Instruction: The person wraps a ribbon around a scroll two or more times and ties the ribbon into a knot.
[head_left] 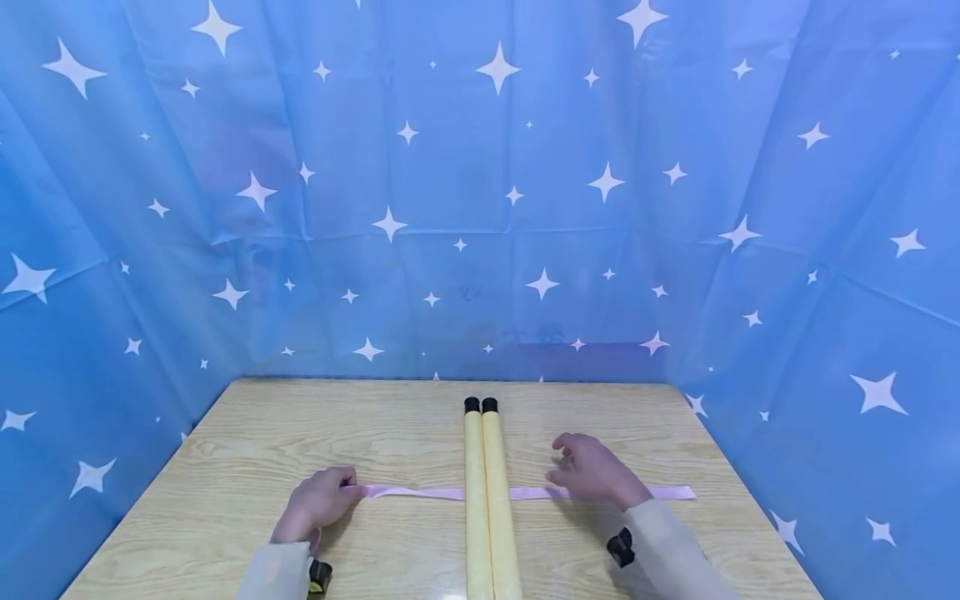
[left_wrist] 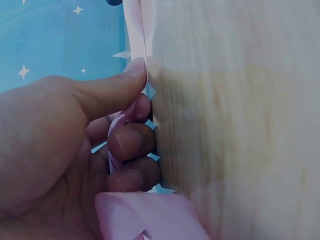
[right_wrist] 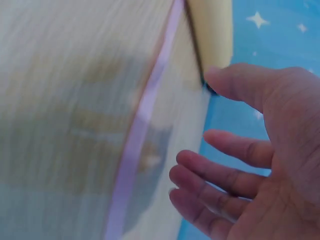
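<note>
A pink ribbon [head_left: 420, 492] runs left to right across the table, and two pale yellow tubes [head_left: 476, 500] with black end caps lie side by side over it. Near its left end my left hand [head_left: 324, 500] pinches the ribbon between thumb and fingers; in the left wrist view a loop of the ribbon [left_wrist: 150, 215] hangs below the curled fingers. Just right of the tubes, my right hand [head_left: 596, 472] hovers above the ribbon with fingers spread and nothing in them. The ribbon's right end [head_left: 678, 492] lies flat past the right wrist.
The wood-grain table [head_left: 337, 425] reaches back to a blue curtain [head_left: 450, 167] with white stars, which also closes off both sides. A black wrist device [head_left: 621, 547] sits by the right sleeve, another black wrist device [head_left: 319, 576] by the left.
</note>
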